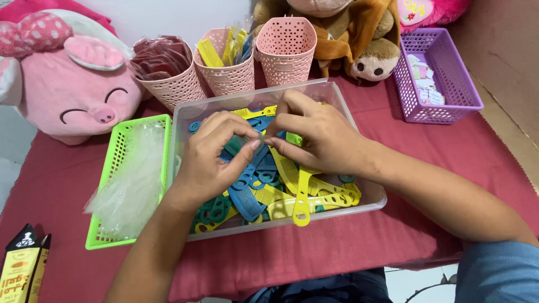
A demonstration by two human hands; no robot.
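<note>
Over the clear tub (337,95) at the middle of the desk (359,247), both hands met above a heap of combs (281,193). The left hand (210,163) and the right hand (317,137) each pinched their fingers (254,145) together on a small clear item (263,136) between the fingertips, too small and see-through to name. It hung just above the blue, green and yellow combs, which filled the tub below; one yellow comb (302,199) stuck out over the tub's near rim.

Left of the tub, touching it, stood a green basket (112,168) with a pile of clear plastic bags (132,185). Behind the tub stood three pink perforated cups: the left cup (174,87) held dark red packets, the middle cup (230,76) held yellow and blue combs, and the right cup (286,50) showed nothing above its rim. A purple basket (449,84) at the far right held small white and pink paper tags (424,78). At the near left corner lay a yellow and black carton (22,269) with an orange picture. A pink pig toy (73,84) sat at the far left, a brown monkey toy (359,45) behind the cups.
</note>
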